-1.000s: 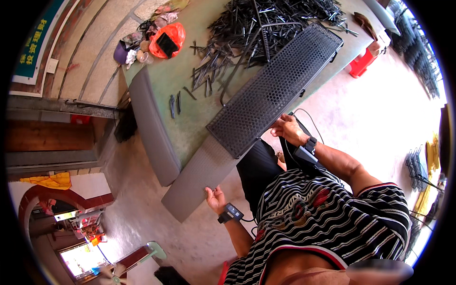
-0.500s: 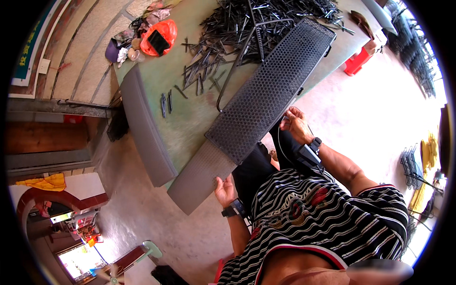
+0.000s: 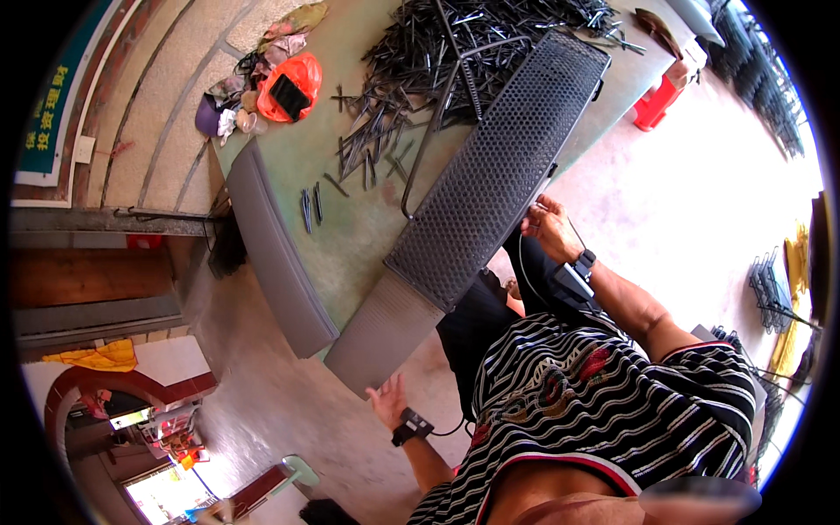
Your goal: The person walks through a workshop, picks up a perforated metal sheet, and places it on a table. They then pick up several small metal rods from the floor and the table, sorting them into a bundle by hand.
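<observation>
We see the black mesh panel (image 3: pixel 503 166) lying aslant along the near edge of the bench (image 3: pixel 337 249), a placement that presumably keeps its long clipped side and its near end within reach of both hands. From that end projects the grey perforated sheet (image 3: pixel 385 332), its free part reaching past the bench, perhaps so that the end stays accessible; we cannot tell whether it runs inside the mesh or beneath it. The left hand (image 3: pixel 389 402) has its fingers spread and unclenched at the sheet's outer corner, with contact uncertain. The right hand (image 3: pixel 551 229) has its fingers curled just beside the mesh panel's long side, and we cannot tell whether they grasp anything. Beyond the mesh we note a bent black metal rod (image 3: pixel 459 59) and a heap of dark strips (image 3: pixel 411 61); to the left, a grey padded board (image 3: pixel 276 254) borders the bench.
</observation>
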Motion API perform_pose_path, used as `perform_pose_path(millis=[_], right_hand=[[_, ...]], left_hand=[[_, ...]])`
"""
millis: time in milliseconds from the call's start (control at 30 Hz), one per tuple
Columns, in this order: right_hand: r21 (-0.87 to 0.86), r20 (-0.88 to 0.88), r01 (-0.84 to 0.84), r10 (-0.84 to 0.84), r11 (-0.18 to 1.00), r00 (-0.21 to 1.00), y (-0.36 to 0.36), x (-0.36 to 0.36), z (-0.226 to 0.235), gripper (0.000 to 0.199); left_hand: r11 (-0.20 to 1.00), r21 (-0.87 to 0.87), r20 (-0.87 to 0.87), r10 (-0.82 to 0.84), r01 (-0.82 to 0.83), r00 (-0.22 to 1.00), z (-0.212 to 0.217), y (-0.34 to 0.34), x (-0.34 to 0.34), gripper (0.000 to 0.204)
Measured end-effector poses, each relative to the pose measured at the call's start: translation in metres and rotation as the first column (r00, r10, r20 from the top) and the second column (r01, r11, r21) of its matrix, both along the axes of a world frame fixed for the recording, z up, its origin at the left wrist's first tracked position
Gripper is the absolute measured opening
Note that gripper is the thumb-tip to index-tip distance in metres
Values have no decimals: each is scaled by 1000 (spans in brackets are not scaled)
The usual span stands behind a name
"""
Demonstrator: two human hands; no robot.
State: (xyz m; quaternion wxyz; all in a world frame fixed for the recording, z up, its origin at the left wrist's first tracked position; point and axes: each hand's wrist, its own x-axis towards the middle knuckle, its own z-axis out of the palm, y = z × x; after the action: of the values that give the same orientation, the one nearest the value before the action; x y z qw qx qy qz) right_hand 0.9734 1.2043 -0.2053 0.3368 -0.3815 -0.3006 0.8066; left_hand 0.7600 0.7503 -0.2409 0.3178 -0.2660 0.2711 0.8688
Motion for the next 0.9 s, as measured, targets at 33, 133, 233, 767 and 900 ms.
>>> perform_pose_path(millis=[33, 133, 233, 767, 900], right_hand=[[0, 11, 2, -2, 1000, 1000, 2, 2, 0, 16], [-16, 48, 2, -2, 1000, 999, 5, 2, 2, 14], [-21, 62, -18, 19, 1000, 998, 8, 2, 1, 14], [-92, 6, 82, -82, 992, 997, 24, 8, -12, 8], [-173, -25, 54, -59, 983, 998, 24, 16, 5, 7]], left_hand=[[962, -274, -136, -57, 18, 989, 15, 9, -4, 47], [630, -774, -362, -359, -64, 860, 51, 23, -18, 50], [477, -878, -324, -551, -29, 769, 45, 24, -49, 50], [551, -831, -268, -522, 80, 810, 51, 48, -27, 42], [614, -774, -251, -522, 155, 815, 47, 65, -23, 41]])
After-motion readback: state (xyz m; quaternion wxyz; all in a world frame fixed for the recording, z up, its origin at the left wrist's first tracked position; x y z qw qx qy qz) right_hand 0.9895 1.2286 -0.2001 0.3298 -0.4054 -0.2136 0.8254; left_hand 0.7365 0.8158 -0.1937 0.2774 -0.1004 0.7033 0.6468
